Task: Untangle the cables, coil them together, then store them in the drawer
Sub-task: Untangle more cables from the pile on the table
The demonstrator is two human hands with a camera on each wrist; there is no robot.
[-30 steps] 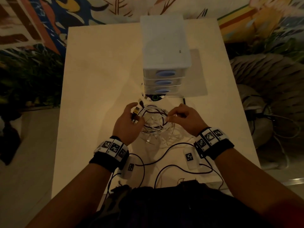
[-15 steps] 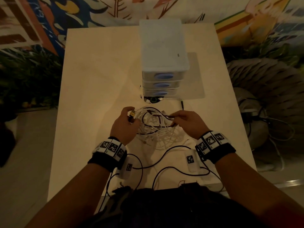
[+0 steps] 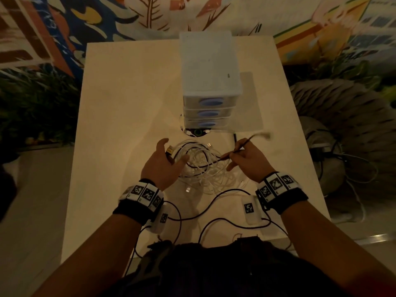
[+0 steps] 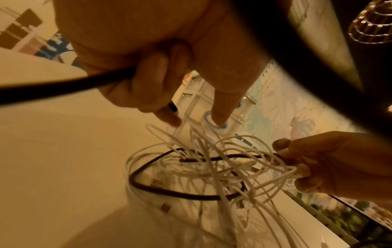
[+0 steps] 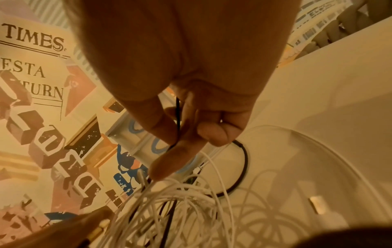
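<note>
A tangle of white cables (image 3: 205, 170) lies on the cream table (image 3: 120, 125) between my hands, with a black cable (image 3: 201, 166) looped through it. My left hand (image 3: 171, 156) grips the black cable near its gold USB plug (image 3: 170, 150); in the left wrist view its fingers (image 4: 152, 80) curl round that cable (image 4: 63, 87). My right hand (image 3: 233, 156) pinches the black cable between thumb and forefinger (image 5: 167, 127), and the free end (image 3: 264, 133) sticks up, blurred. The white three-drawer unit (image 3: 210, 82) stands behind the tangle, all drawers closed.
A round cable hole (image 3: 197, 132) lies in the table just in front of the drawers. Thin black leads (image 3: 214, 202) and white tagged modules (image 3: 249, 209) from my wristbands lie near the front edge. A grey ribbed seat (image 3: 342, 116) stands right of the table.
My right hand has pulled the black cable's end out of the tangle, up and to the right. My left hand has kept hold of the plug end.
</note>
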